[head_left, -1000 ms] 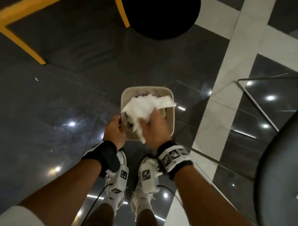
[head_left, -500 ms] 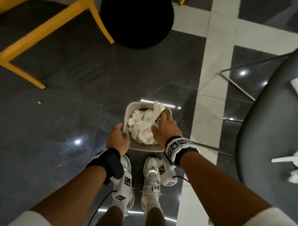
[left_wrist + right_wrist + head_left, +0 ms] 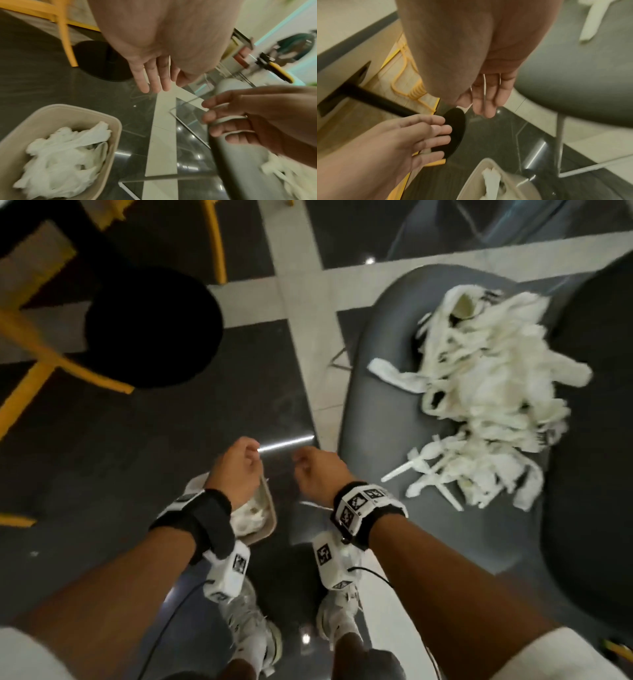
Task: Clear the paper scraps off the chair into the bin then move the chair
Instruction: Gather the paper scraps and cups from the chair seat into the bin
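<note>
Head view: the left hand (image 3: 236, 470) and right hand (image 3: 320, 472) hang side by side at lower centre of the frame, apart from each other, above the dark glossy tiled floor (image 3: 137, 440). Both hold nothing; the wrist views show the left hand's fingers (image 3: 154, 77) and the right hand's fingers (image 3: 488, 97) loosely extended and relaxed. The beige rounded-square plastic bin (image 3: 269, 508) stands on the floor directly beneath the left hand, partly hidden by its wrist, and contains crumpled white paper (image 3: 63, 148). At the right of the frame, the dark grey moulded chair (image 3: 376, 412) carries a large heap of white paper scraps (image 3: 486, 392) on its seat, with loose strips trailing toward the seat's near edge. A black round table base (image 3: 154, 326) and yellow chair legs (image 3: 215, 241) occupy the upper left.
</note>
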A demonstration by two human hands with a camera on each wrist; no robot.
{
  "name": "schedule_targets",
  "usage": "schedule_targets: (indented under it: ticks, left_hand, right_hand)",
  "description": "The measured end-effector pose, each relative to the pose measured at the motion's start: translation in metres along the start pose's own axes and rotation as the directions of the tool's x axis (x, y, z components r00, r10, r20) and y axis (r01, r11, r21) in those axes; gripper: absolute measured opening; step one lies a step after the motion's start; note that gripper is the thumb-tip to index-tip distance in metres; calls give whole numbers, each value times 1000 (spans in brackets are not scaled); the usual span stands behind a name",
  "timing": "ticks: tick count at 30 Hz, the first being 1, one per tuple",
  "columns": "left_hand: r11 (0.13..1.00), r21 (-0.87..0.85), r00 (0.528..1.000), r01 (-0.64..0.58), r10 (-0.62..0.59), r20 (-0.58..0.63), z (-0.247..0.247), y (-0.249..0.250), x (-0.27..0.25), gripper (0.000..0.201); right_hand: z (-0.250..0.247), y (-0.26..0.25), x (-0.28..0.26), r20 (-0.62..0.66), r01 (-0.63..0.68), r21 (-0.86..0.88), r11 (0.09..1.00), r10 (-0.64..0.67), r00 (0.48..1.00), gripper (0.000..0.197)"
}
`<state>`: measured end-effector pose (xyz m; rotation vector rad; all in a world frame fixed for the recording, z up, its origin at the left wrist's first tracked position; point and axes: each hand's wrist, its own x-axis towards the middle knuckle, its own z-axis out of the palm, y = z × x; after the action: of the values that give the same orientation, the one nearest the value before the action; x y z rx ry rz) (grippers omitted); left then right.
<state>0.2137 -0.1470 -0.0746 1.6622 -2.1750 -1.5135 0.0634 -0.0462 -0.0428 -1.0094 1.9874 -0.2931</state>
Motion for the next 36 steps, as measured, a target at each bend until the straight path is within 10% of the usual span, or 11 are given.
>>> schedule_targets:
  ticks: [7, 13, 17, 23, 29, 36]
  left_hand:
    - [871, 269, 888, -412, 317, 332, 125, 111, -7, 60]
    - [672, 543, 851, -504, 277, 447, 236, 188, -9, 101]
    - [547, 664, 854, -510, 226, 470, 260, 196, -6, 90]
    - [677, 530, 835, -510, 244, 493, 236, 187, -1, 19]
    - [811, 402, 872, -425, 247, 423, 216, 168, -1, 13]
    - [763, 436, 863, -477, 312, 398, 194, 150, -17, 25]
  right_hand:
    - [-98, 145, -43, -215, -154, -41, 987, 142, 966, 29]
    - [-154, 248, -81, -281, -202, -224, 953, 136, 950, 49]
    - [-160, 270, -82, -195, -223, -336, 915, 164, 967, 89]
    - [-138, 256, -61, -157, -212, -339, 916, 167, 973, 105]
    - [-125, 233, -53, 10, -53, -354, 934, 60, 998, 90]
    - [-118, 205, -47, 157, 95, -433, 896, -29, 987, 50]
